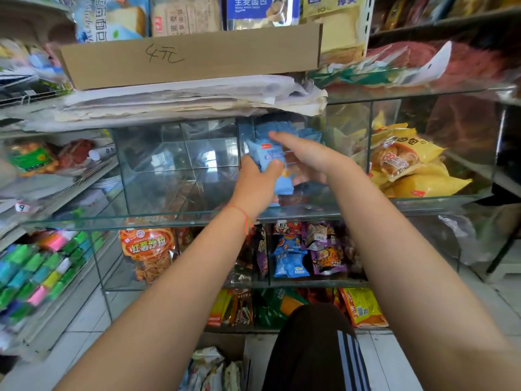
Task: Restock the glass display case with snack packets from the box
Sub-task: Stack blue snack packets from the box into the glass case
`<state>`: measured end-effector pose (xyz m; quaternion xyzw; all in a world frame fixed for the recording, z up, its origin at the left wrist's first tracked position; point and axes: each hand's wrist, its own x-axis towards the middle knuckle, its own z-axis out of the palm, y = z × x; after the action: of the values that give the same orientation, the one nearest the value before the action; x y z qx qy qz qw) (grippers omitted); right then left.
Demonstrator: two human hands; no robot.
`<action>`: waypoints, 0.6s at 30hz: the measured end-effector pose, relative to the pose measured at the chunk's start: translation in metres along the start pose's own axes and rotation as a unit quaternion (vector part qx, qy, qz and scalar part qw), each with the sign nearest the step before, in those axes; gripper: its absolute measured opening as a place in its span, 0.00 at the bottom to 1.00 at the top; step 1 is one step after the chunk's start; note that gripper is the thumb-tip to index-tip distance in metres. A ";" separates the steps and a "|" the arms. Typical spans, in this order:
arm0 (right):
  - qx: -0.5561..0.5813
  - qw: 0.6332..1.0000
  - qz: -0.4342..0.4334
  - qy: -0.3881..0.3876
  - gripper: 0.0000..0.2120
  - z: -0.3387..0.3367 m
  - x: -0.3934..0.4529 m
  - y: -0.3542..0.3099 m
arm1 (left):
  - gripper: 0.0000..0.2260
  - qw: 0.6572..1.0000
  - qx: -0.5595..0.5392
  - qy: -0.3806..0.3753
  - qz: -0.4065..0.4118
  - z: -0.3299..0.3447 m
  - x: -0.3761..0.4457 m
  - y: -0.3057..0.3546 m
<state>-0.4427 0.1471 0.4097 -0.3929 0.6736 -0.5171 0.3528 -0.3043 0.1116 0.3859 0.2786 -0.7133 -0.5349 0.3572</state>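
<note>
Both my arms reach up to the middle compartment of the glass display case (180,165). My left hand (255,184) grips a light blue snack packet (270,155) at the compartment's front, thumb curled over its face. My right hand (307,159) lies beside it on the right with its fingers stretched toward the stacked blue packets (284,128) further back. Whether the right hand holds any packet I cannot tell. Near the bottom edge, the box (217,368) on the floor shows pale packets inside.
The left glass compartment holds nothing. Yellow bread packets (406,165) fill the right compartment. A cardboard box (191,56) and a paper stack sit on top of the case. Lower glass shelves hold mixed snack bags (293,249). Wire racks with colourful items stand at left.
</note>
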 end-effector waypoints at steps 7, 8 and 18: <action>-0.033 0.986 -0.010 0.160 0.16 -0.025 0.037 0.027 | 0.16 0.930 0.356 -0.083 0.033 0.007 0.022 -0.021; -0.052 0.979 0.002 0.196 0.15 -0.028 0.045 0.028 | 0.14 0.899 0.421 -0.114 0.042 0.007 0.020 -0.026; -0.159 0.964 0.135 0.166 0.20 -0.041 0.082 0.036 | 0.15 0.809 0.524 -0.257 -0.070 0.019 0.038 -0.018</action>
<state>-0.5209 0.0969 0.3783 -0.2582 0.8432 -0.4085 0.2356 -0.3415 0.0879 0.3733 0.3251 -0.9296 -0.1553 -0.0778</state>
